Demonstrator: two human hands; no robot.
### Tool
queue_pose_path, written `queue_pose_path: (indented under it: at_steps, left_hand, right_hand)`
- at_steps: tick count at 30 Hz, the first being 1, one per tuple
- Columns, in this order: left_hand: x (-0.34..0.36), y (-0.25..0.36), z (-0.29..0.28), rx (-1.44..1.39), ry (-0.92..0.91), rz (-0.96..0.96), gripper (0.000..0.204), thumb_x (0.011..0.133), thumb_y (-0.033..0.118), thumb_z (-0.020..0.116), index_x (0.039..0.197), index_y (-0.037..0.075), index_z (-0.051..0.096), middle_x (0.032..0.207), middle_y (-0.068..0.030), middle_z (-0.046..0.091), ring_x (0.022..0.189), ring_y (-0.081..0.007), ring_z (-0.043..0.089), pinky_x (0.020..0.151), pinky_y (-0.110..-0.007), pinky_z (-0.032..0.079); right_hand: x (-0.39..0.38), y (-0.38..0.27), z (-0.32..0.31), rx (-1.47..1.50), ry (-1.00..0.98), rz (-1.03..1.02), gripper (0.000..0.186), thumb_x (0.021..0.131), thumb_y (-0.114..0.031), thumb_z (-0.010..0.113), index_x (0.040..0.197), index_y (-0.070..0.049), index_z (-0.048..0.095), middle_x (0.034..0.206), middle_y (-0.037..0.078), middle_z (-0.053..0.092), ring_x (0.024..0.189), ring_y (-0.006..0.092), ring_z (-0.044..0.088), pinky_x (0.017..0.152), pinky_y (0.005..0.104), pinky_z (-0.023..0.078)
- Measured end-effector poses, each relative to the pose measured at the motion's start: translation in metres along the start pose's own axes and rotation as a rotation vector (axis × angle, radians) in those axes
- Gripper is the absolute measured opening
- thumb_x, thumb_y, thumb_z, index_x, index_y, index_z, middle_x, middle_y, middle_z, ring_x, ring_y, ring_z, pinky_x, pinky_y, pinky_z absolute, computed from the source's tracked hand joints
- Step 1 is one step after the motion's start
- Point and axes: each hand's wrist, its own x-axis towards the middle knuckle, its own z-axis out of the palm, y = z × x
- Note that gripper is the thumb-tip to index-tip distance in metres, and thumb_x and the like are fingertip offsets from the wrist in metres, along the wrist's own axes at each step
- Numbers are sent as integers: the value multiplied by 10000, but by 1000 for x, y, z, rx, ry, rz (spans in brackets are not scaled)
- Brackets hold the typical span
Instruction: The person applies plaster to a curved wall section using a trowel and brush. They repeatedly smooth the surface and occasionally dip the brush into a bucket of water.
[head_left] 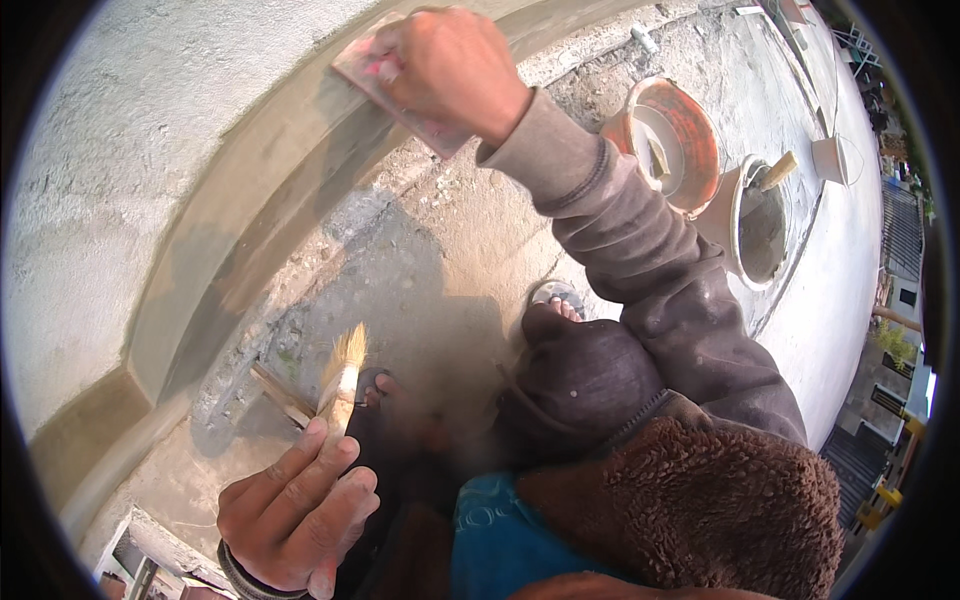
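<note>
My right hand [455, 75] reaches forward and grips the handle of a pinkish, flat plastering float [425, 135]. The float lies against a smooth band of grey-brown plaster [215, 235] along the foot of the rough pale wall [130, 110]. Lower left, my left hand [300, 510] is closed around a brush [347, 375] with straw-coloured bristles pointing up and away from me. This brush is held above the ground, apart from the plaster. Its handle is mostly hidden by my fingers.
An orange bucket [690, 115] and a bucket of grey mix [735, 215] with a wooden handle [778, 170] stand to the right. Beyond them is a small white pail [830, 158]. A wooden strip [280, 393] lies near my sandalled feet; rough rubble [460, 190] borders the plaster.
</note>
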Motion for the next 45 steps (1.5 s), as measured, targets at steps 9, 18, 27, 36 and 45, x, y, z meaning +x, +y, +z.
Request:
queue_pose_path:
  at_steps: [9, 18, 27, 36, 45]
  left_hand:
    - [-23, -5, -6, 63, 190, -55, 226, 1049, 191, 578, 1145, 17, 685, 1115, -252, 736, 1116, -506, 687, 885, -536, 612]
    - [68, -84, 67, -128, 273, 346, 281, 889, 97, 788, 1142, 88, 668, 1222, -230, 705, 1182, -506, 653, 971, -567, 592]
    - [51, -95, 66, -251, 55, 335, 444, 764, 92, 891, 1147, 60, 669, 1118, -158, 760, 1101, -373, 732, 852, -404, 647]
    - [-12, -89, 38, -279, 138, 206, 298, 937, 174, 758, 1195, 57, 667, 1001, -173, 783, 971, -379, 770, 686, -375, 659]
    - [-16, -87, 30, -254, 145, 260, 329, 962, 186, 728, 1249, 39, 658, 977, -213, 776, 937, -383, 773, 694, -406, 667]
  right_hand:
    - [-45, -28, -56, 863, -187, -1, 368, 927, -147, 724, 1256, 9, 672, 1070, 146, 732, 951, 208, 722, 860, 339, 590]
    - [-122, -10, -44, 1906, -292, 799, 341, 1060, -136, 598, 1364, 3, 534, 1251, 109, 659, 1154, 173, 644, 1015, 340, 528]
    - [-59, 46, 35, 1481, 894, 874, 398, 973, -147, 670, 1310, -5, 514, 1094, 107, 657, 941, 157, 658, 697, 287, 577]
    - [-33, -7, 105, 1346, 949, 754, 426, 968, -122, 667, 1329, -12, 470, 1025, 68, 585, 860, 112, 563, 610, 274, 476]
    - [-59, -56, 103, 1617, 897, 864, 415, 996, -124, 622, 1335, -43, 396, 1090, 100, 541, 844, 141, 669, 578, 282, 606]
